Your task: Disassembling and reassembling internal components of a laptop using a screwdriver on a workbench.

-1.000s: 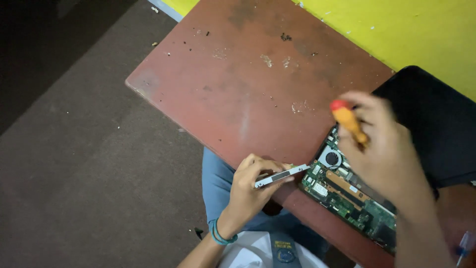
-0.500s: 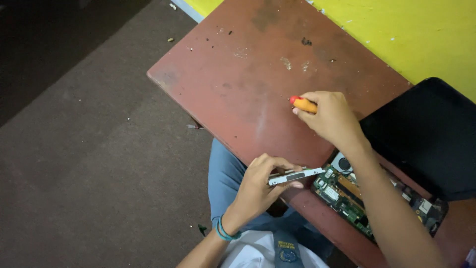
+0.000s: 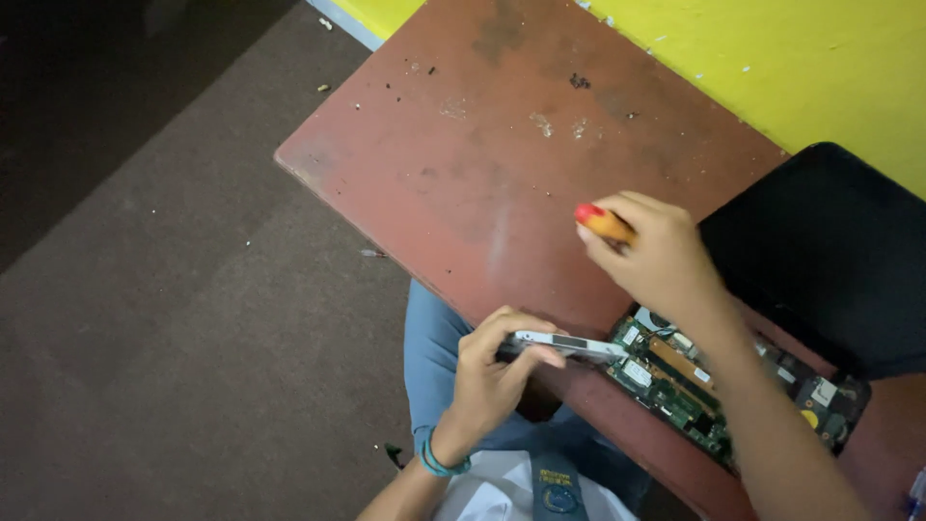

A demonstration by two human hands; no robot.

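At the desk's (image 3: pixel 463 183) near edge, the left hand (image 3: pixel 487 381) pinches a thin metal strip (image 3: pixel 564 344) beside the open circuit board (image 3: pixel 704 391). Over mid-desk, the right hand (image 3: pixel 656 256) is closed around a screwdriver (image 3: pixel 603 222), tip hidden; seemingly parts are coming off, so the tip next needs aiming at the board.

Right hand (image 3: pixel 656 256) hides the screwdriver (image 3: pixel 605 223) shaft.

1. A worn reddish-brown wooden table (image 3: pixel 502 183) runs from twelve o'clock toward five o'clock.
2. A bright yellow painted wall (image 3: pixel 801 68) fills one to two o'clock.
3. Dim grey-brown carpeted floor (image 3: pixel 164 318), speckled with crumbs, spreads from seven to eleven o'clock.
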